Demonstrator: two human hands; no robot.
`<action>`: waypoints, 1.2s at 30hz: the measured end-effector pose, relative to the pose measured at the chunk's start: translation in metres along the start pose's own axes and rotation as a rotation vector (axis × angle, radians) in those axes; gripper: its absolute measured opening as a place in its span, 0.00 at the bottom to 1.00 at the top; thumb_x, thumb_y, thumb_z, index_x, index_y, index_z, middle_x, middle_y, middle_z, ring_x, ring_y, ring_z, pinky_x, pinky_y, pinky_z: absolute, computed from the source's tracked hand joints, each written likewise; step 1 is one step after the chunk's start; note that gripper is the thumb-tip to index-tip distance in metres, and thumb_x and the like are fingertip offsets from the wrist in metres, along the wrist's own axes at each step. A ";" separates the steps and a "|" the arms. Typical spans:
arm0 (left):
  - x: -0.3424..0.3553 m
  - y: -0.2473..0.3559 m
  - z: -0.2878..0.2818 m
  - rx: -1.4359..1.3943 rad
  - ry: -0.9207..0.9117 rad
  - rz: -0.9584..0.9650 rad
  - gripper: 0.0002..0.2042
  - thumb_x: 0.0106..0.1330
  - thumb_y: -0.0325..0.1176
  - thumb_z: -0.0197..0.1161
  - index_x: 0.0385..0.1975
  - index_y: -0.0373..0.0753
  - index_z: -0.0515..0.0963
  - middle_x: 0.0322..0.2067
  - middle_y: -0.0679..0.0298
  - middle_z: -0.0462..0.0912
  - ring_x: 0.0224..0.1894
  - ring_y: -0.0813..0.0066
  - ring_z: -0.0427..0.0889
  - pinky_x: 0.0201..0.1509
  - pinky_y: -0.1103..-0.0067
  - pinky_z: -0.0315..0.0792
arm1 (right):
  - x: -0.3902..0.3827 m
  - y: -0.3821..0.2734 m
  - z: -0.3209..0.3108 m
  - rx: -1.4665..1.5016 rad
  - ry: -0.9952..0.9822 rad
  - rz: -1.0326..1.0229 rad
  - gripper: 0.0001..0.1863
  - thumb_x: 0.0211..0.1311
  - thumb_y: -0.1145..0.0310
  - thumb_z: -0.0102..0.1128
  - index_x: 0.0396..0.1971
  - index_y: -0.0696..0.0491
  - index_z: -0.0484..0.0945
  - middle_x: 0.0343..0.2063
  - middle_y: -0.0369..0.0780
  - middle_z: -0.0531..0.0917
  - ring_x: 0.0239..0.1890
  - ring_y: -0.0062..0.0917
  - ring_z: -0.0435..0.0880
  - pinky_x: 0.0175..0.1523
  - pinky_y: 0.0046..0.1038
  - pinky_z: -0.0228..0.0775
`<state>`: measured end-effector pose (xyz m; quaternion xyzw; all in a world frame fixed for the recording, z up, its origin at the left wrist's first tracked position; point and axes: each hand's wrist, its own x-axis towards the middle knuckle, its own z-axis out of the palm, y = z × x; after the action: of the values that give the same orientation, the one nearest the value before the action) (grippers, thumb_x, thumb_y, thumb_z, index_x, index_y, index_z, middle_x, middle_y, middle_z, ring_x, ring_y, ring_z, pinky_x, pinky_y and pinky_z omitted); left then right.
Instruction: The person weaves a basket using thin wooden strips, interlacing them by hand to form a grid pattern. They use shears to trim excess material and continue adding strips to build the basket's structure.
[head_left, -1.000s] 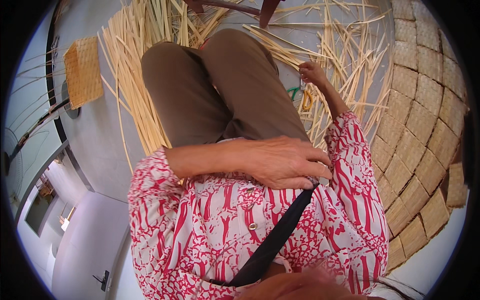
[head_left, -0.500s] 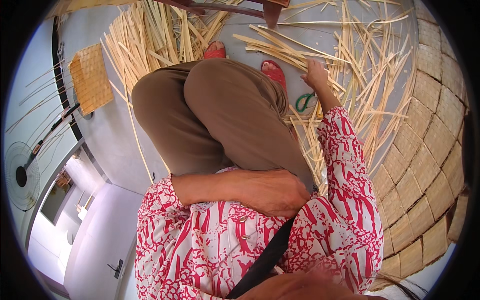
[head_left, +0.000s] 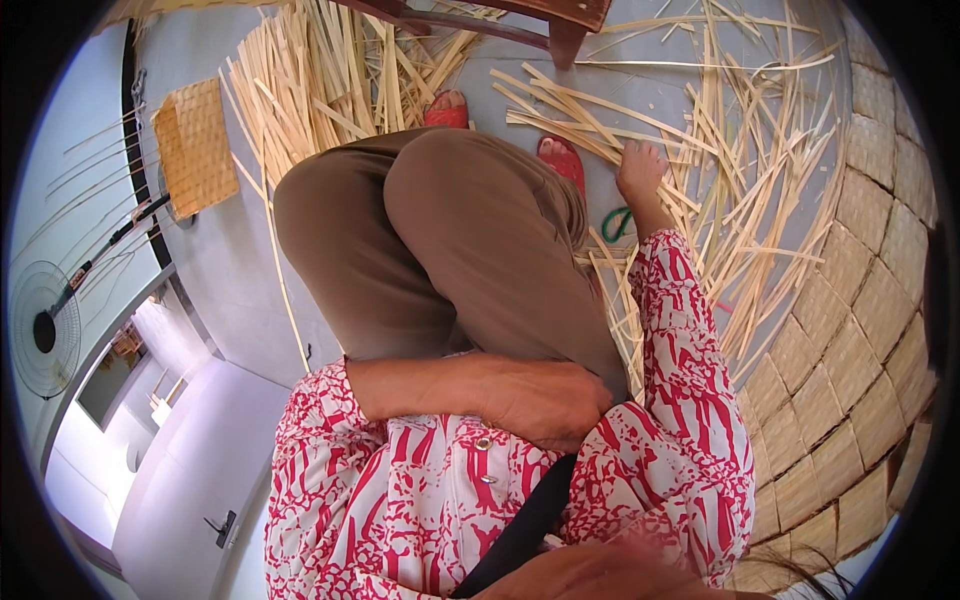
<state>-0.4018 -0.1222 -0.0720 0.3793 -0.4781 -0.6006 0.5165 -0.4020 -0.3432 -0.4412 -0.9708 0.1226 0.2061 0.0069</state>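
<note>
underneath, a grey floor [head_left: 222, 285] carries loose pale strips [head_left: 300, 85]: a thick pile at the upper left, and a scattered spread [head_left: 745, 190] on the right. the right hand [head_left: 643, 172] is down at that spread, beside the ends of a small bundle [head_left: 560, 105] — its fingers look bent, but i cannot tell whether the grip has closed on any strip. the left hand [head_left: 555, 400] lies across the waist, fingertips hidden, so its grip cannot be told either. a green loop [head_left: 606, 226] sits near the right wrist. a bank of woven pieces [head_left: 870, 295] bounds the right side; a brown wooden leg [head_left: 567, 45] stands at the top; a woven panel [head_left: 196, 148], a fan [head_left: 44, 332] and a pale door [head_left: 190, 480] line the left — floor shows widely between the left pile and the door, more narrowly between the red sandals [head_left: 447, 112] and the leg.
</note>
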 end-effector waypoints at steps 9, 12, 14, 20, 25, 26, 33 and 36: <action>0.004 0.001 -0.002 -0.107 0.017 -0.061 0.10 0.60 0.30 0.61 0.36 0.29 0.75 0.34 0.44 0.77 0.38 0.44 0.77 0.42 0.60 0.74 | -0.001 0.000 0.023 0.037 -0.061 -0.014 0.09 0.64 0.68 0.51 0.37 0.48 0.82 0.40 0.40 0.85 0.46 0.37 0.82 0.51 0.43 0.66; 0.004 -0.003 0.000 -0.040 -0.042 -0.067 0.11 0.60 0.30 0.60 0.37 0.29 0.75 0.35 0.42 0.77 0.38 0.44 0.78 0.43 0.60 0.75 | -0.001 0.003 0.033 0.130 -0.037 0.035 0.07 0.62 0.69 0.54 0.35 0.49 0.81 0.39 0.41 0.86 0.45 0.39 0.84 0.49 0.46 0.69; 0.004 -0.002 0.000 -0.063 -0.030 -0.079 0.11 0.60 0.30 0.61 0.36 0.29 0.75 0.35 0.42 0.77 0.38 0.43 0.78 0.43 0.60 0.75 | -0.001 0.002 0.032 0.145 -0.087 0.033 0.06 0.60 0.69 0.56 0.35 0.49 0.81 0.39 0.42 0.86 0.46 0.40 0.84 0.48 0.46 0.71; 0.003 0.003 -0.002 -0.106 -0.013 -0.128 0.11 0.59 0.29 0.61 0.36 0.28 0.75 0.35 0.42 0.77 0.37 0.43 0.78 0.43 0.61 0.75 | -0.006 0.004 0.026 0.331 -0.053 -0.167 0.05 0.56 0.69 0.61 0.33 0.50 0.78 0.35 0.47 0.85 0.41 0.46 0.84 0.42 0.42 0.75; 0.004 -0.002 0.001 0.006 -0.040 0.017 0.11 0.57 0.30 0.62 0.35 0.28 0.75 0.34 0.45 0.78 0.38 0.45 0.78 0.41 0.61 0.75 | 0.012 0.018 -0.007 0.757 -0.333 -0.534 0.06 0.56 0.68 0.61 0.32 0.53 0.76 0.26 0.49 0.82 0.33 0.50 0.82 0.38 0.44 0.72; 0.004 -0.003 0.003 0.007 -0.013 0.064 0.11 0.57 0.30 0.62 0.34 0.28 0.75 0.34 0.46 0.78 0.38 0.46 0.78 0.41 0.61 0.75 | 0.009 0.018 -0.034 0.712 -0.518 -0.496 0.08 0.58 0.68 0.59 0.36 0.52 0.76 0.25 0.48 0.82 0.33 0.50 0.81 0.37 0.44 0.70; 0.006 -0.004 0.006 -0.047 0.158 0.166 0.09 0.58 0.29 0.60 0.29 0.27 0.78 0.28 0.43 0.79 0.31 0.45 0.80 0.35 0.61 0.75 | 0.005 0.039 -0.053 0.398 -0.216 -0.546 0.06 0.59 0.72 0.56 0.37 0.51 0.75 0.28 0.47 0.81 0.37 0.49 0.81 0.42 0.43 0.75; 0.003 0.009 0.000 -0.155 0.115 -0.082 0.09 0.57 0.28 0.61 0.29 0.27 0.78 0.28 0.41 0.80 0.31 0.43 0.81 0.36 0.61 0.75 | 0.025 0.042 -0.041 0.369 0.027 -0.352 0.13 0.57 0.77 0.55 0.42 0.48 0.77 0.38 0.45 0.77 0.43 0.46 0.79 0.45 0.43 0.75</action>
<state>-0.4005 -0.1254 -0.0635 0.3912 -0.3838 -0.6336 0.5461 -0.3736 -0.3926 -0.4120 -0.9621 -0.0125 0.1631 0.2181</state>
